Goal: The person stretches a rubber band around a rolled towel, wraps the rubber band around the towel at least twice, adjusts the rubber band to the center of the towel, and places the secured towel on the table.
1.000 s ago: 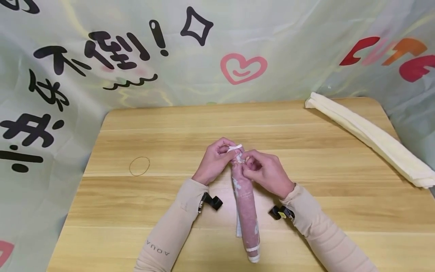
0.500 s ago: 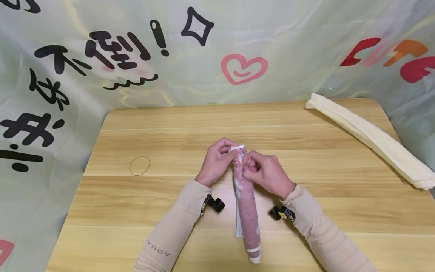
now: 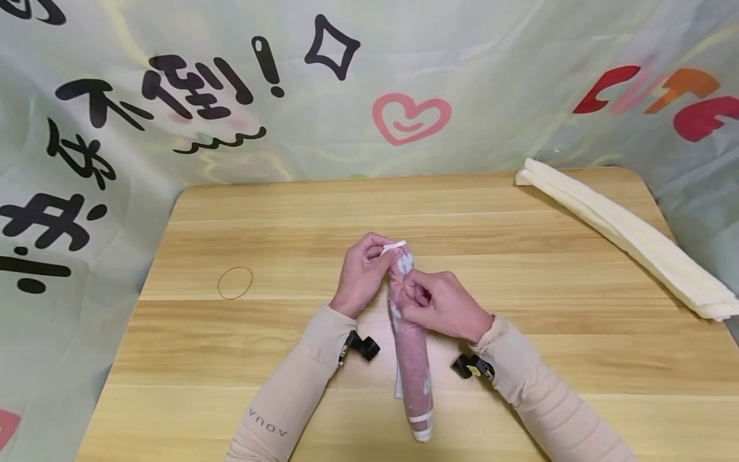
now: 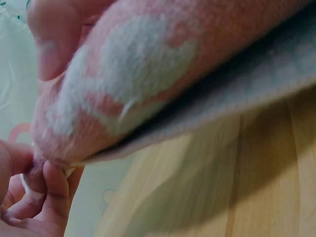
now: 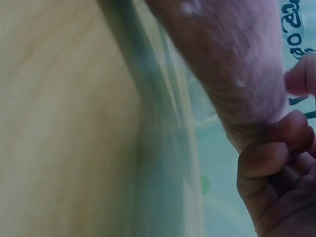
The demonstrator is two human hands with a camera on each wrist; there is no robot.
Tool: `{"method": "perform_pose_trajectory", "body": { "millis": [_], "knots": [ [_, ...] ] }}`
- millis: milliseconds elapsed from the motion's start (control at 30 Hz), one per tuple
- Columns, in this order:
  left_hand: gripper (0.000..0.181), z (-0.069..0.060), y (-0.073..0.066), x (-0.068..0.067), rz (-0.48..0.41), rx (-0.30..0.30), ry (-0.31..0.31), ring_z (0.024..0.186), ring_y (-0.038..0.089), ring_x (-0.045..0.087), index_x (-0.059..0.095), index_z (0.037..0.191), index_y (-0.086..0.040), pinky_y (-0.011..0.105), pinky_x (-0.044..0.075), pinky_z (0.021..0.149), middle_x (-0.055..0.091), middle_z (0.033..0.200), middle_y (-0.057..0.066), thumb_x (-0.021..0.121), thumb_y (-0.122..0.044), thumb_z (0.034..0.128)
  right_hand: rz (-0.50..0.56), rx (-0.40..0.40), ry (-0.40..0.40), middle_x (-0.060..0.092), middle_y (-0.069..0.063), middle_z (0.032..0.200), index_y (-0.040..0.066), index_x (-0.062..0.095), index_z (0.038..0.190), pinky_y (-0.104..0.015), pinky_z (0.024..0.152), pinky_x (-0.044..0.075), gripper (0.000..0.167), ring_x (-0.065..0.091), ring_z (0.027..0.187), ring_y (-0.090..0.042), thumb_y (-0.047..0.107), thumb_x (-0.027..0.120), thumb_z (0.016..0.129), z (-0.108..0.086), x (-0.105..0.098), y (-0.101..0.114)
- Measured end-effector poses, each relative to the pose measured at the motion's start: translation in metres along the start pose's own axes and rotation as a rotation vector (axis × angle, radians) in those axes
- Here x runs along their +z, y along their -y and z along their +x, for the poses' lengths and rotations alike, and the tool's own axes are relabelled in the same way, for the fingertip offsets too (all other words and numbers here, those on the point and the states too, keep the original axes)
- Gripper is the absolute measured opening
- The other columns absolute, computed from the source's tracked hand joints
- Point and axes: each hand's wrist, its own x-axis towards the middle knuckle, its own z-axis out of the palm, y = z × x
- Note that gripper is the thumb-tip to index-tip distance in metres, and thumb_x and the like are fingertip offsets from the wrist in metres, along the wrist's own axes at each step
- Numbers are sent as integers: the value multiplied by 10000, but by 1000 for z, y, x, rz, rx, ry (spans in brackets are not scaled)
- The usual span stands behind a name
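Head view: I have the pink towel roll (image 3: 414, 366) running lengthwise above the tabletop (image 3: 288, 359), its far end between the 2 hands. The left hand (image 3: 362, 268) pinches the white-edged tip (image 3: 394, 245) between thumb and fingers. The right hand (image 3: 447, 305) grips just below it, fingers curled, pinching what looks to me like a thin band (image 3: 403, 290) at the narrowed neck; its full path is too fine to trace.

I judge the step in hand to be cinching that neck. To do it well, I'd want the left pinch firm and motionless, so the gathered cloth can't fan out, while the right draws the band snug and level around the neck. I'd leave some tip showing past it; too near the edge, the band could slip off. Stretching gently matters, as anything this thin may snap.

On my left wrist view, a grey-blue flap (image 4: 237, 103) hangs loose beneath the roll, so I'd check that it isn't caught crookedly. A similar thin loop (image 3: 218, 285) lies well apart on the left, and a cream cloth roll (image 3: 623, 231) on the right; neither is being touched.
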Motion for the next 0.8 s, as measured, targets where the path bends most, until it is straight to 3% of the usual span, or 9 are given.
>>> {"method": "perform_pose_trajectory", "body": {
  "millis": [200, 367, 500, 700, 800],
  "knots": [
    [179, 3, 2, 0, -27, -6, -60, 710, 25, 680, 672, 1110, 5, 189, 553, 639, 777, 1038, 236, 703, -62, 947, -40, -10, 32, 436, 113, 623, 167, 534, 764, -149, 488, 347, 215, 391, 566, 35, 142, 747, 770, -1, 4, 3],
    [179, 6, 3, -2, -55, -33, -151, 747, 26, 684, 673, 1110, 0, 161, 549, 647, 775, 1066, 247, 704, -66, 946, -81, -68, 77, 446, 118, 631, 171, 548, 781, -137, 491, 364, 209, 396, 584, 50, 161, 757, 781, -3, 8, 7],
    [170, 7, 3, -4, -88, -46, -186, 759, 32, 687, 671, 1104, 2, 157, 550, 654, 772, 1078, 256, 705, -55, 947, -95, -106, 98, 449, 116, 617, 174, 518, 753, -125, 487, 363, 245, 394, 579, 60, 140, 755, 806, -4, 10, 9],
    [169, 11, 5, -6, -126, -31, -241, 736, 22, 685, 671, 1097, 14, 168, 562, 645, 775, 1056, 254, 709, -49, 945, -53, -128, 106, 435, 127, 612, 182, 480, 722, -116, 479, 355, 287, 391, 573, 70, 104, 747, 790, -4, 12, 10],
    [151, 14, 8, -9, -171, -42, -279, 757, 38, 702, 673, 1090, 13, 182, 580, 661, 776, 1065, 251, 698, -26, 946, -25, -179, 120, 423, 129, 615, 176, 453, 713, -90, 479, 341, 305, 399, 579, 79, 76, 733, 784, -5, 16, 9]
  ]
}}
